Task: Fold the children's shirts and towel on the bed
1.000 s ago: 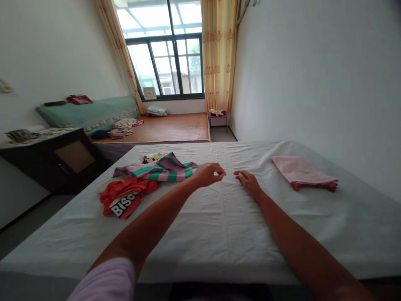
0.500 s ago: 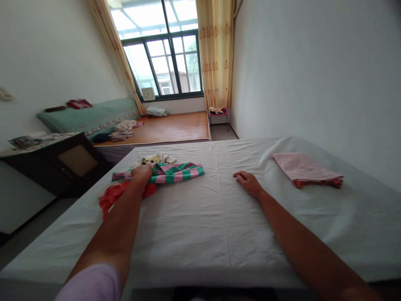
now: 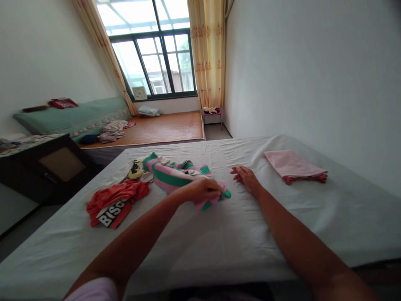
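Observation:
My left hand (image 3: 203,190) is closed on a green and pink striped garment (image 3: 171,177), gripping one end while the rest trails crumpled to the left over the white sheet (image 3: 188,246). Close by on the right, my right hand (image 3: 246,177) hovers or rests low over the sheet, fingers apart and holding nothing. A crumpled red garment (image 3: 133,192) with white "BISC" lettering lies left of the striped one. Behind them is a yellow and black patterned cloth (image 3: 137,168). A pink folded cloth (image 3: 293,163) with a reddish layer underneath lies to the right of my right hand.
Beyond the sheet stands a bed with a brown mat (image 3: 169,127), clothes heaped on its left side. A dark cabinet (image 3: 62,167) is at the left. A small pink stool (image 3: 212,112) stands under the curtain (image 3: 208,54). A white wall (image 3: 313,75) runs along the right.
My left hand has moved right, pulling the striped garment off the red one and towards my right hand. The red garment's lettering now shows. My right hand's fingers have spread; the view has shifted slightly.

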`<state>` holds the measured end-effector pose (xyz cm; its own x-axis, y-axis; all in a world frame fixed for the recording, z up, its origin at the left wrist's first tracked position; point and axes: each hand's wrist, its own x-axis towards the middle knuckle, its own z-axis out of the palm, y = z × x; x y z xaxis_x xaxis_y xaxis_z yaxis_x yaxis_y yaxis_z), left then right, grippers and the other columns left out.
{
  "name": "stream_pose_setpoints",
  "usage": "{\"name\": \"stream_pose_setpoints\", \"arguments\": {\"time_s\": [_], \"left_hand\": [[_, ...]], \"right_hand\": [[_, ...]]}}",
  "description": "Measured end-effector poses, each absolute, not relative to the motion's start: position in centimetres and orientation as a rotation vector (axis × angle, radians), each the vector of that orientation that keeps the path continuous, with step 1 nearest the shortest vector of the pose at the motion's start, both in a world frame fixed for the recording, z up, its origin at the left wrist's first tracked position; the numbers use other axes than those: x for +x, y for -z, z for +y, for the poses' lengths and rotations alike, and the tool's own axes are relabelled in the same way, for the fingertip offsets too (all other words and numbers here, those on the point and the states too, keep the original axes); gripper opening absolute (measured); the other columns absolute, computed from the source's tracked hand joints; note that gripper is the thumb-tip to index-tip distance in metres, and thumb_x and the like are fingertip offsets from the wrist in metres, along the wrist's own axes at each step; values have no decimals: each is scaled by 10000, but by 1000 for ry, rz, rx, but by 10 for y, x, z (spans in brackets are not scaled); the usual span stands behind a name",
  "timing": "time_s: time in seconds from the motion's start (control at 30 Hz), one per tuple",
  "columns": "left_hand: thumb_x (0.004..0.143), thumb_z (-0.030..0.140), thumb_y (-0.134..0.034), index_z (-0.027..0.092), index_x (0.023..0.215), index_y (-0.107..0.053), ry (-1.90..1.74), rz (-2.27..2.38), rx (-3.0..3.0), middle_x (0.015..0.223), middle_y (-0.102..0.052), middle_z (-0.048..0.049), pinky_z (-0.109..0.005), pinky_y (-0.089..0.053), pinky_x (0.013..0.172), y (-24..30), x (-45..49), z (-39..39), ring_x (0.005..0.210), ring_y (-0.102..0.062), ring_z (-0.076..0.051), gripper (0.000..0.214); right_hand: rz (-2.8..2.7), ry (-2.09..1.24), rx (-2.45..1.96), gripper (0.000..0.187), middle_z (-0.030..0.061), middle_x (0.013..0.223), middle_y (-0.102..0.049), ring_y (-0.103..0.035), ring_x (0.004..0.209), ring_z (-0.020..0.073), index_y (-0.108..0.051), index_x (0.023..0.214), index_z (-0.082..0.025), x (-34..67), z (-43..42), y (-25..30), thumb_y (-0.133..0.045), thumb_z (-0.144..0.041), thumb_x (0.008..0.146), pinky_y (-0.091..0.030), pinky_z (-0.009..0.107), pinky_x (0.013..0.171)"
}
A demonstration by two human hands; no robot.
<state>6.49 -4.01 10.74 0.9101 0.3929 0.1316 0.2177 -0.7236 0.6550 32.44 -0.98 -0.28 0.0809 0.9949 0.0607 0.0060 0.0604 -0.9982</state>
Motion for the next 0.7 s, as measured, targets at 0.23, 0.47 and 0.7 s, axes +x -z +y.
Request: {"name": "stream_pose_setpoints", "arguments": {"time_s": [0.23,0.47,0.7], "left_hand": [[901,436,-503,176,1064,-711,-4,542,2315,947,-713,-54,-220,-463,776,-83,17,-43,843,-634,-159,370],[680,358,-733,257,1217,-632,-30,1008,2607,1227,-605,-73,-339,-402,981,-77,-49,-26,1164,-530,-272,556],[787,284,-530,257,1051,-699,-489,1275,2590,1097,-648,-24,-275,-482,831,-68,-62,-20,934,-623,-186,314]], "right_hand": [[-1618,-838,-1280,383,68,1004,-701,-648,764,161,-593,1151,-221,314,-15,1,-493,-466,873,-500,256,607],[-2087,-360,-1280,402,52,1118,-688,-570,1073,224,-572,1288,-298,263,-22,10,-514,-319,891,-444,378,940],[-1338,-845,-1101,262,43,825,-714,-634,733,165,-723,910,-179,273,-17,-14,-667,-364,733,-538,315,717]]}}
